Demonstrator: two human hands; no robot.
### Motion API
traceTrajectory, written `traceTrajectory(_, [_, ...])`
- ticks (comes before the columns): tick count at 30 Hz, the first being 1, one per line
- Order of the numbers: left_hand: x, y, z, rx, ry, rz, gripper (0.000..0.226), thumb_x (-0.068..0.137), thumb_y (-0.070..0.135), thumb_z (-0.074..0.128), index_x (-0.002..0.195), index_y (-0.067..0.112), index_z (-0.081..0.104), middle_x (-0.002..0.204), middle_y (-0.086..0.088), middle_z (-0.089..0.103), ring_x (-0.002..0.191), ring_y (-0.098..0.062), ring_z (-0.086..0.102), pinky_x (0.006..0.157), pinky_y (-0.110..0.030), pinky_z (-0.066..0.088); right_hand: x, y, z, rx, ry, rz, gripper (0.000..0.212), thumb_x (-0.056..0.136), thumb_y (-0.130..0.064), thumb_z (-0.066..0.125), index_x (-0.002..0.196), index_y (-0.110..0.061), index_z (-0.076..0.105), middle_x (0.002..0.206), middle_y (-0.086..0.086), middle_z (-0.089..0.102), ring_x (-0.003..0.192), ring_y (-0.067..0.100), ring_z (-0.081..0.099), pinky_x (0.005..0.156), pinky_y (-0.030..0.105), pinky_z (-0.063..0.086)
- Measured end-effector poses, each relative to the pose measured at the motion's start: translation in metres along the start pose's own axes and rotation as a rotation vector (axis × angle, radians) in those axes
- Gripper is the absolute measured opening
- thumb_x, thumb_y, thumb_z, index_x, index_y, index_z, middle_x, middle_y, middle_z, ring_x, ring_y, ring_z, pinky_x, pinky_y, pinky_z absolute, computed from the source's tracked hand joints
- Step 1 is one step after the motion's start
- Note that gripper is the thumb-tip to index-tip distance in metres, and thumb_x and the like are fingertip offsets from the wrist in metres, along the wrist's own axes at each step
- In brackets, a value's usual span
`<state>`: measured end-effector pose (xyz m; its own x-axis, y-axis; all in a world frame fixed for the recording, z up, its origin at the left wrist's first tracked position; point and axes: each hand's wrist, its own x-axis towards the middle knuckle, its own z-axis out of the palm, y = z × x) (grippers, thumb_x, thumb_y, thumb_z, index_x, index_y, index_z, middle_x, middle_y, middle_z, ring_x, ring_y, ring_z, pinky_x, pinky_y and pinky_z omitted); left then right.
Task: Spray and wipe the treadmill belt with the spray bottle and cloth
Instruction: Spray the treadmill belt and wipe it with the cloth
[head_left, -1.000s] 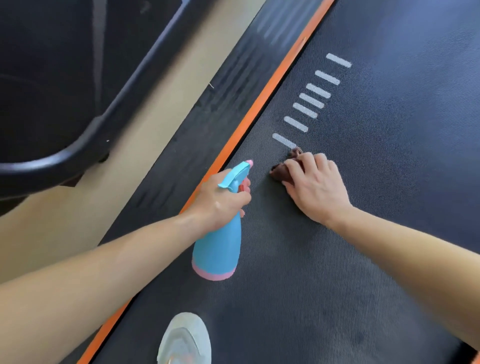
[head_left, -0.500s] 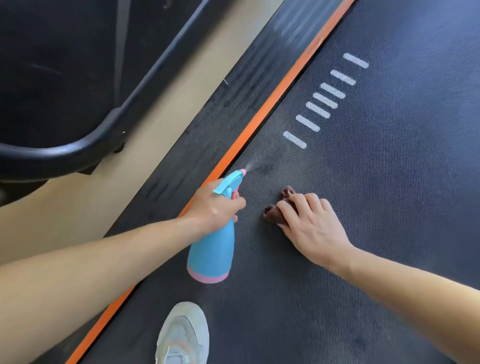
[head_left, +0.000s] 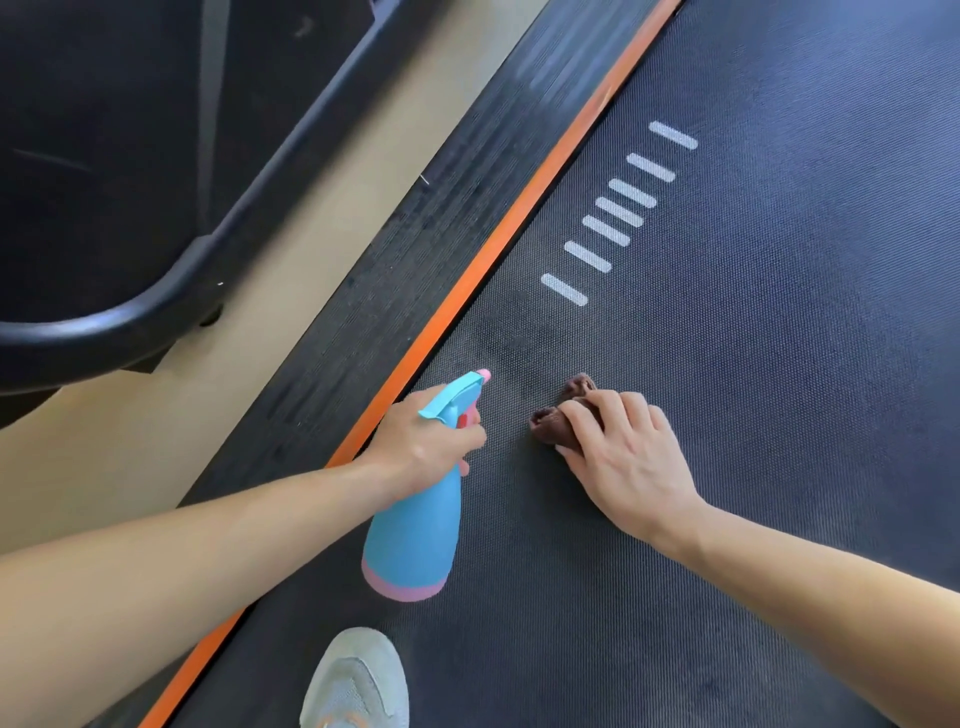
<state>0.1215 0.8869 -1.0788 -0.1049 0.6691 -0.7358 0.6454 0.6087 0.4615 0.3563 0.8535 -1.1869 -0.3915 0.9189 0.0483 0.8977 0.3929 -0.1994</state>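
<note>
cloth mostly covered, shoe cropped by edge

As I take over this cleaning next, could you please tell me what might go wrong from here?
The shoe stands on the belt just behind the damp patch; stepping forward could mean a slip.
The spray bottle in the left hand points close to the orange strip, so mist may land off the belt.
The bunched cloth may leave streaks.
</note>
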Motion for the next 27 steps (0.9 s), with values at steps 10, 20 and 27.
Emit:
traceTrajectory(10, [0.031, 0.024, -0.026, -0.211, 0.086, 0.124, 0.030, 0.092, 0.026, 0.072, 0.120, 0.035, 0.075, 0.100, 0.004, 0.076, 0.064, -0.017, 0.076, 0.091, -0.041, 0.062, 0.124, 0.033, -0.005, -0.062, 0.078, 0.164, 0.042, 0.098, -0.046, 0.056, 0.121, -0.012, 0.055, 0.124, 0.017, 0.052, 0.102, 0.039, 0.050, 0.079, 0.049, 0.046])
traceTrajectory(20, [0.045, 0.030, -0.057, -0.304, 0.157, 0.129, 0.030, 0.084, 0.025, 0.077, 0.115, 0.026, 0.078, 0.102, 0.022, 0.073, 0.059, -0.023, 0.075, 0.073, -0.032, 0.060, 0.079, -0.037, 0.002, -0.072, -0.076, -0.237, 0.029, 0.096, -0.038, 0.050, 0.109, -0.012, 0.057, 0.107, 0.014, 0.054, 0.088, 0.033, 0.047, 0.067, 0.044, 0.038])
traceTrajectory(27, [0.052, 0.029, -0.059, -0.322, 0.168, 0.125, 0.030, 0.097, 0.014, 0.069, 0.123, 0.030, 0.075, 0.103, 0.004, 0.075, 0.058, -0.016, 0.071, 0.059, -0.017, 0.052, 0.174, 0.021, 0.001, -0.129, 0.045, 0.000, 0.034, 0.098, -0.039, 0.055, 0.113, -0.008, 0.055, 0.114, 0.020, 0.054, 0.098, 0.040, 0.053, 0.075, 0.050, 0.048])
